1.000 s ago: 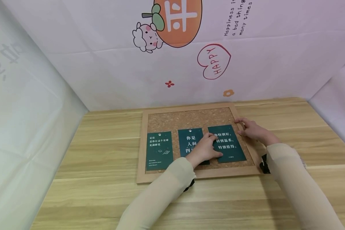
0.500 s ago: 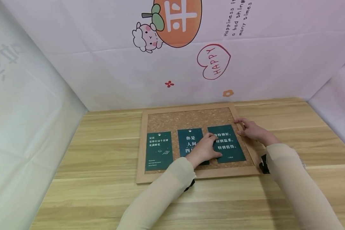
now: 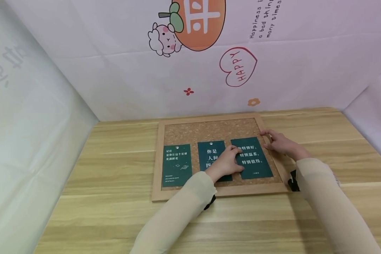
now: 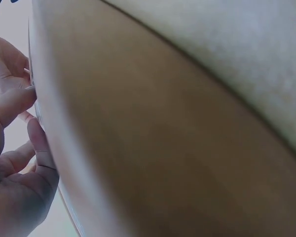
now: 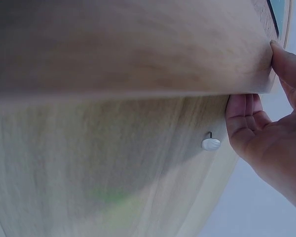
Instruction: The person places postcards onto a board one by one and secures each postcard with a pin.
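A wood-framed corkboard lies flat on the table, carrying three dark green cards in a row. Silver pins show at the tops of the left card and the middle card; no pin shows on the right card, which sits slightly tilted. My left hand reaches over the middle card, partly hiding it, its fingertips and thumb touching the right card's left side. At the board's right edge, my right hand holds the frame, thumb on top and the other fingers against its side in the right wrist view.
A loose pushpin stands on the tabletop beside the frame, near my right hand. Behind the table rises a white printed cloth, with more white cloth at the left and at the right.
The head view has shifted slightly. My left thumb has drawn in a little at the right card's edge; my right hand and the cards stay where they were.
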Motion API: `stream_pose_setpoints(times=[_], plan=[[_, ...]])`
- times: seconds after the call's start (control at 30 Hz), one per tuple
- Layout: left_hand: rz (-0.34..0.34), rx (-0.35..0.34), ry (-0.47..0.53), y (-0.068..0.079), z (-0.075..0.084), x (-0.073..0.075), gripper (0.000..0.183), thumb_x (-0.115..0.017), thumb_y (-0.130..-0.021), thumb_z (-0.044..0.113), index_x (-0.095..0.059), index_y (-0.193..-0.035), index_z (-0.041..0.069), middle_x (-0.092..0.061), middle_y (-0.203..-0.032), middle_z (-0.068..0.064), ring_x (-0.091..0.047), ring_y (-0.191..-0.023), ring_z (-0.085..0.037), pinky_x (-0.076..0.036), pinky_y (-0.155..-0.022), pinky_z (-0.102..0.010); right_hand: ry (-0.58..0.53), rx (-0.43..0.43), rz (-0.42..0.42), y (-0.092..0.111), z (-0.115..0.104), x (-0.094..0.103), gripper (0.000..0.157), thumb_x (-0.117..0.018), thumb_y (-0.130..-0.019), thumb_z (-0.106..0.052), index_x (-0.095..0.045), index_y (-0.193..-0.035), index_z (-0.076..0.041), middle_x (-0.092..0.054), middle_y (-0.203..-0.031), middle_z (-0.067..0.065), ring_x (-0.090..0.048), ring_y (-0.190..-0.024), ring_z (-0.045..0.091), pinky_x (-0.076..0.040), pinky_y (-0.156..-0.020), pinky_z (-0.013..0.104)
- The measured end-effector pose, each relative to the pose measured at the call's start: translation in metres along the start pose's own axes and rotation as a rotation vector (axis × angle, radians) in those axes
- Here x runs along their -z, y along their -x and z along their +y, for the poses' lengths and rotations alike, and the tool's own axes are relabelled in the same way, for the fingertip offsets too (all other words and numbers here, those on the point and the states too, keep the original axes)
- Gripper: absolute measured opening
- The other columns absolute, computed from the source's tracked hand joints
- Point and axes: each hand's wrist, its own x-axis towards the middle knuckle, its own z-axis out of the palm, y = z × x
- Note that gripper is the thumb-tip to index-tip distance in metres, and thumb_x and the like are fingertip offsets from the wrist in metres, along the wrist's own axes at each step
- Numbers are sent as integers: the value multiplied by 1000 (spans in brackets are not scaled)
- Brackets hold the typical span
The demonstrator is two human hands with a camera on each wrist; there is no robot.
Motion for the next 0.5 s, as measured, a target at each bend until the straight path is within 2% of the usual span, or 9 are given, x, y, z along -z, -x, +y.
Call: stream_pose_setpoints(times=[0.2,0.33,0.5], plan=[[-1,3,19,-1,-1,0,57,-68,-89,17,-46,-141,10,-36,-146,-5,-46,-74,-5,-40,-66,-18,-6,0,-3,-1,2,2,51,-45,-100,-10,-23,-145,1,-18,-142,45,-31,-121,47,-33,-97,57],[1,3,27,-1,-2,0,57,-69,-88,17,-46,-140,11,-36,-146,-5,-46,-74,-5,-40,-66,-18,-22,-6,-6,-1,3,2,51,-46,-100,-10,-23,-145,1,-16,-143,46,-25,-129,53,-29,-102,62],[-2,11,19,0,-2,0,57,-69,-88,18,-46,-141,12,-35,-147,-4,-46,-74,-5,-40,-66,-18,-24,-20,3,0,2,2,51,-46,-100,-11,-24,-144,0,-26,-137,46,-32,-121,49,-32,-99,60]])
